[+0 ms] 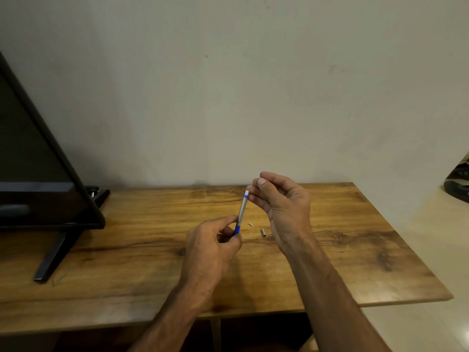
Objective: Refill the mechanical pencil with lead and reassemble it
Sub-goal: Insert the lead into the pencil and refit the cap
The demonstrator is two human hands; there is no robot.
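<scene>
We see a wooden table (330,250) against a pale wall (228,85), and on its left side stands a dark monitor (38,174) on a black stand (54,255). Both forearms of the person come in from the bottom edge, over the middle of the table. The left hand (212,246) is closed around the lower part of the pencil (242,210), with thumb and fingers pressed on the blue grip, and it holds the pencil above the table, tilted so the top leans a little to the right. The barrel is silver, and the top end has a blue ring and a white tip. The right hand (281,199) is raised just beside this top end, with the thumb and the first fingers brought together at the tip; if they pinch a lead we cannot tell, it is too thin to see. On the table between the two hands lie two small parts, near each other but not touching: a short metal cap (263,232), and to its left a tiny white piece (251,224).
</scene>
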